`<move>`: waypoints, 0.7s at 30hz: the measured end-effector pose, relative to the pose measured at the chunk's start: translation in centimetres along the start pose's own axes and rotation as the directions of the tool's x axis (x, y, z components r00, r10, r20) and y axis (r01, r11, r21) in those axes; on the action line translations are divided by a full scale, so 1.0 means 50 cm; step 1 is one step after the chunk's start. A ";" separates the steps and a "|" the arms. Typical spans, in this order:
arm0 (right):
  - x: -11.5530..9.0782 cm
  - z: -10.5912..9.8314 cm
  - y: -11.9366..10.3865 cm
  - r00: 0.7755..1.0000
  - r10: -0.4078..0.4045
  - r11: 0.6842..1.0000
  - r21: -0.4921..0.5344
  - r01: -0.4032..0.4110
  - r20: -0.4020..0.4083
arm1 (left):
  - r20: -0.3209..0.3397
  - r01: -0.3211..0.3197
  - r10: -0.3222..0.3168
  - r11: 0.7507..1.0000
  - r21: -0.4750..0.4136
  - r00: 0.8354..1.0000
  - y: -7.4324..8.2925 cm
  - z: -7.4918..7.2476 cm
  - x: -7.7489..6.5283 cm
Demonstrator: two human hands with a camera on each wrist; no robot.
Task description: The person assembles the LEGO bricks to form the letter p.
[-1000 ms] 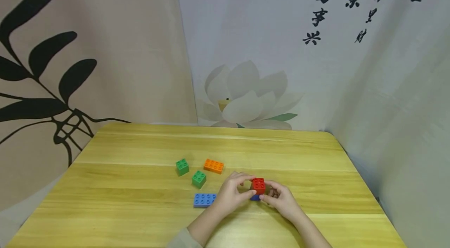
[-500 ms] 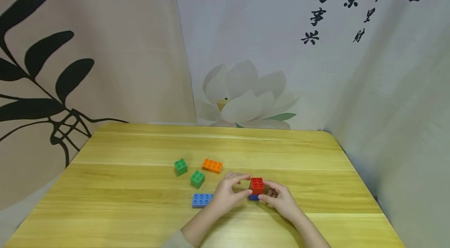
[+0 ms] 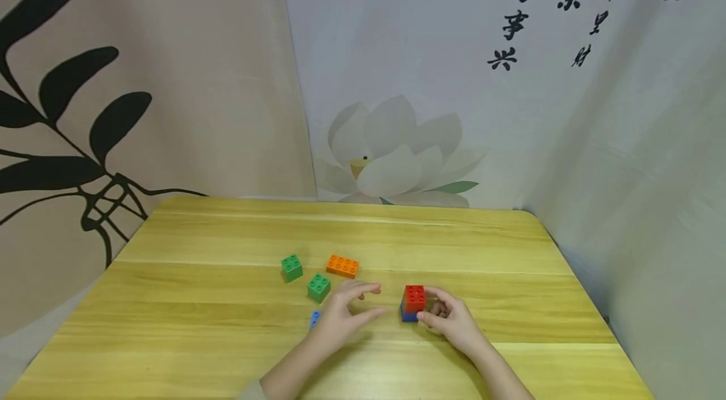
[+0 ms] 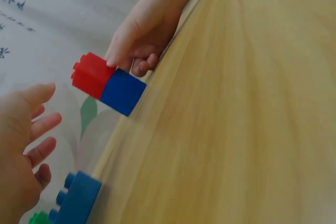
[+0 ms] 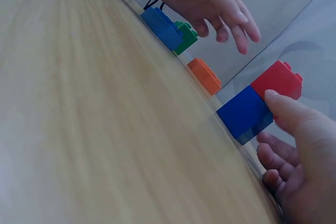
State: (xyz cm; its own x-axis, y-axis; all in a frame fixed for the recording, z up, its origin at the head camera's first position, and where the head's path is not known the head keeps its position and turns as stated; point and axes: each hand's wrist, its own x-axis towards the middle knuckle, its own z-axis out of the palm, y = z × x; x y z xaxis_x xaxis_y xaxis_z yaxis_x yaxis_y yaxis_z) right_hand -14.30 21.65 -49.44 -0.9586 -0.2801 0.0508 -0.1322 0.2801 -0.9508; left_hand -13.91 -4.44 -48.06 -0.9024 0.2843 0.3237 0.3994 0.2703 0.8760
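Observation:
A red toy building brick (image 3: 414, 297) sits squarely on top of a dark blue brick (image 3: 408, 317), which stands on the table. My right hand (image 3: 454, 323) pinches this stack from its right side, the thumb at the seam between the two bricks in the right wrist view, the other fingers behind and below. Left of the stack, my left hand (image 3: 340, 313) is apart from it, thumb and fingers spread with nothing between them. Under that hand in the head view, a longer blue brick (image 4: 79, 198) is mostly hidden.
Two green bricks (image 3: 319, 288) and an orange brick (image 3: 343, 266) lie farther back and left on the wooden table (image 3: 198, 324). Beyond the table's back edge hangs a printed curtain (image 3: 227, 72) with leaves, a lotus and dark characters.
My left hand has let go of the red and blue stack and moved left, covering more of the long blue brick. The right hand keeps its grip on the stack.

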 end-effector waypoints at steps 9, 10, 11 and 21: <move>0.002 -0.002 0.018 0.998 -0.049 0.997 0.062 0.051 -0.041 | -0.038 0.023 -0.023 1.000 0.011 0.999 -0.014 -0.047 -0.032; 0.001 -0.002 0.012 0.997 -0.059 0.996 0.066 0.061 -0.040 | -0.040 0.024 -0.023 1.000 0.014 0.999 -0.014 -0.053 -0.036; 0.000 -0.002 0.004 0.997 -0.073 0.995 0.069 0.076 -0.038 | -0.042 0.029 -0.029 1.000 0.012 0.999 -0.014 -0.058 -0.040; -0.010 -0.001 -0.048 0.986 -0.158 0.984 0.073 0.163 -0.060 | -0.045 0.186 -0.184 0.982 0.040 0.982 -0.026 -0.112 -0.079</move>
State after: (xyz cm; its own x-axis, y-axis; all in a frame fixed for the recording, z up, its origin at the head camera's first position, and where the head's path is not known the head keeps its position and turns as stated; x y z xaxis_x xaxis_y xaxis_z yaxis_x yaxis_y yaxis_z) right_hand -13.50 21.15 -47.19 -0.9390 -0.2651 0.2191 -0.2676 0.1632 -0.9496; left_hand -11.77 -11.07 -48.46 -0.9669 0.1879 0.1728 0.2310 0.3554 0.9057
